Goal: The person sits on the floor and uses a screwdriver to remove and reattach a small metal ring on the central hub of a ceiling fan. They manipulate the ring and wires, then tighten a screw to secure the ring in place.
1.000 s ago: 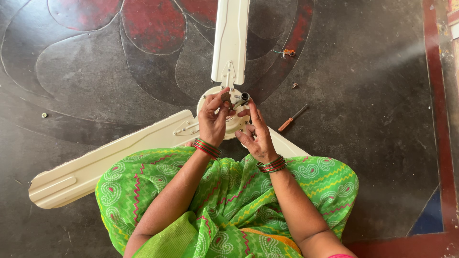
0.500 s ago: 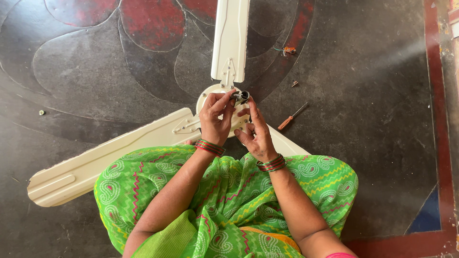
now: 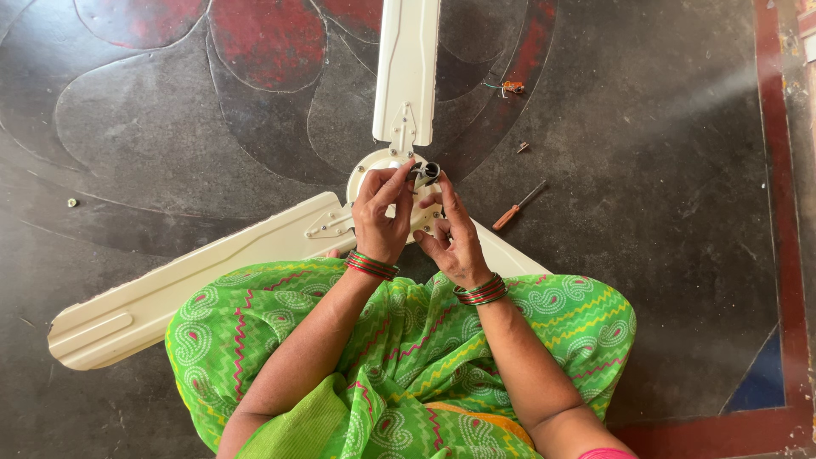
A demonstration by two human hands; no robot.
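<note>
The hands (image 3: pixel 416 225) hide most of the fan hub (image 3: pixel 367 170); one blade (image 3: pixel 406 59) leaves the top edge.

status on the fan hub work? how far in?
Done so far: the cream ceiling fan lies flat on the dark floor with blades attached. In hand: the left hand and right hand work over the hub, the left pinching a small dark metal part at its centre. Left: the orange-handled screwdriver and small loose pieces lie unused on the floor.

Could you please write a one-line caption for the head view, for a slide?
Seated on a dark floor, left hand and right hand work at a cream ceiling fan's hub, screwdriver nearby.
</note>
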